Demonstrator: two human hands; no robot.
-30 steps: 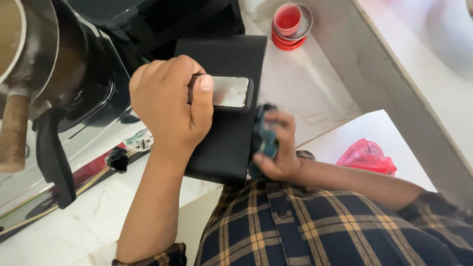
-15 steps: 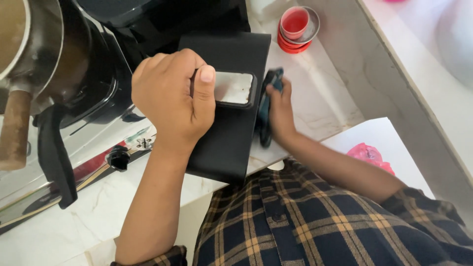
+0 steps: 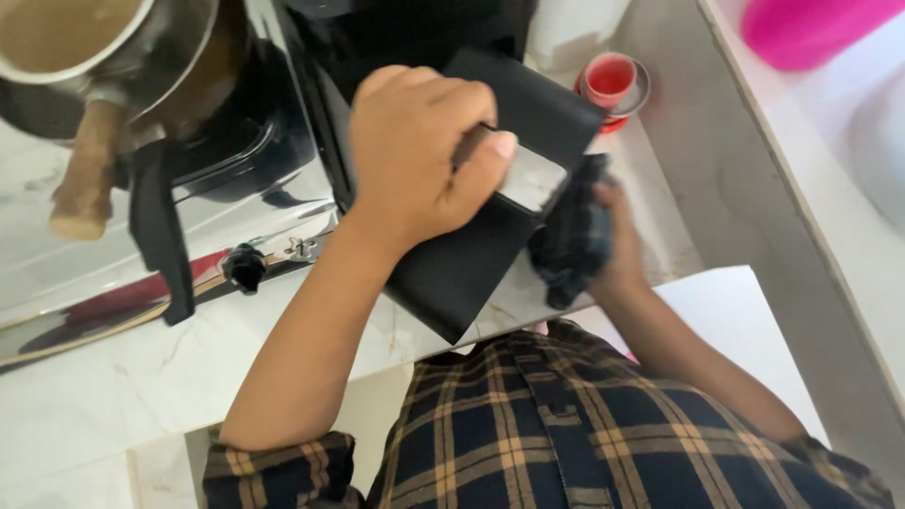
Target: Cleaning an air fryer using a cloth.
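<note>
Nearest to us is our own plaid shirt (image 3: 566,424), and both forearms reach forward from it over a white marble counter (image 3: 113,396). Our left hand (image 3: 419,155) is closed from above around the shiny handle (image 3: 533,179) of a black box (image 3: 471,254), thumb pressed on the metal, and the box sits tilted, with one corner hanging past the counter edge toward us. Our right hand (image 3: 613,236) is just beside the box on its right, bunched around a dark checked cloth (image 3: 570,240) that touches the box's side. We judge the hanging corner the main risk: if the left hand loosens while the cloth pushes sideways, the box may tip off the edge into our lap. To the left lies a steel stove (image 3: 189,254) with a black knob (image 3: 245,266), and a black strap (image 3: 160,236) hangs across it; the swinging box could catch that strap. Farther off at the upper left, a pot (image 3: 113,38) of brown liquid with a wooden handle (image 3: 85,179) stands on the stove, so a hard knock against the stove may slosh it. Beyond the box, red lids (image 3: 611,83) sit stacked near the wall and could be swept aside. Farthest right is a pink container (image 3: 801,28).
</note>
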